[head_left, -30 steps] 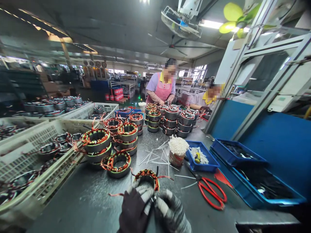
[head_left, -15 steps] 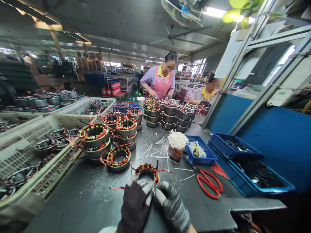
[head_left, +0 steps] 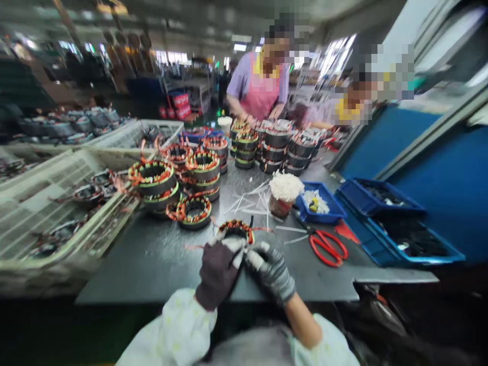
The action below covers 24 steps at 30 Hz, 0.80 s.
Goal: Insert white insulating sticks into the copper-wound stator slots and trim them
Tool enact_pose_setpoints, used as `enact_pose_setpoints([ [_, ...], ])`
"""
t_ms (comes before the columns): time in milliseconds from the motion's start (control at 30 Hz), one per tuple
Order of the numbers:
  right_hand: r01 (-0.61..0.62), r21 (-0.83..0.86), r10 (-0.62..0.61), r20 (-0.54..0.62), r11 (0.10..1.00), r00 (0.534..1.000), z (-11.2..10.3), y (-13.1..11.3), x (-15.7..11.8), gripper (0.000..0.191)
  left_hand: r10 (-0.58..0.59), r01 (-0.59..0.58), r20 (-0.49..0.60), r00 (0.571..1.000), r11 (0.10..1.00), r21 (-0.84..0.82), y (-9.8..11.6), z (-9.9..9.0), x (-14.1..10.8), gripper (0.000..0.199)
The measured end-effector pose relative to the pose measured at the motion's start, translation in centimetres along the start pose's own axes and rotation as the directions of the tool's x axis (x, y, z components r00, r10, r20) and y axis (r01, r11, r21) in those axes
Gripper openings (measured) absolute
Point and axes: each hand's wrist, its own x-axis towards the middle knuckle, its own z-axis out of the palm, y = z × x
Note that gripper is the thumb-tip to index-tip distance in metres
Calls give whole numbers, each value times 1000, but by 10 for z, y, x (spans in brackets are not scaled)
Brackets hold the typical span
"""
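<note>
A motor stator (head_left: 241,224) with orange-red windings and loose lead wires lies on the dark workbench (head_left: 163,269) in front of me. My left hand (head_left: 220,269), in a dark glove with pale fingertips, is closed on the stator's near left rim. My right hand (head_left: 272,269), in a grey striped glove, pinches close to the stator's near right edge. Its fingertips almost meet those of my left hand. Blur hides what is between them. Past the stator lie loose white ties (head_left: 247,201), beside a tub (head_left: 280,206) packed with white tie ends.
Stacked stators (head_left: 154,178) stand on the left and further back. White crates (head_left: 82,223) with more stators line the left side. Red-handled scissors (head_left: 328,248), a small blue tray (head_left: 335,213) and larger blue bins (head_left: 415,259) are right. Two co-workers (head_left: 263,96) work across the bench.
My view has tilted down, so the bench sits higher and my sleeves show. Both hands stay at the stator's near edge, with little visible change in their grip.
</note>
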Motion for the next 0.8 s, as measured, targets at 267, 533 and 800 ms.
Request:
enact_pose_setpoints([
  [267, -163, 69, 164, -16, 984, 986, -14, -4, -7, 24, -84, 78, 181, 980, 996, 41, 9, -1, 7, 23],
  [533, -175, -29, 176, 48, 984, 983, -12, -8, 4, 22, 30, -34, 214, 976, 999, 17, 5, -3, 7, 24],
  [800, -148, 22, 146, 98, 989, 984, -11, -3, 2, 19, -24, 13, 214, 977, 998, 54, 6, -5, 11, 27],
])
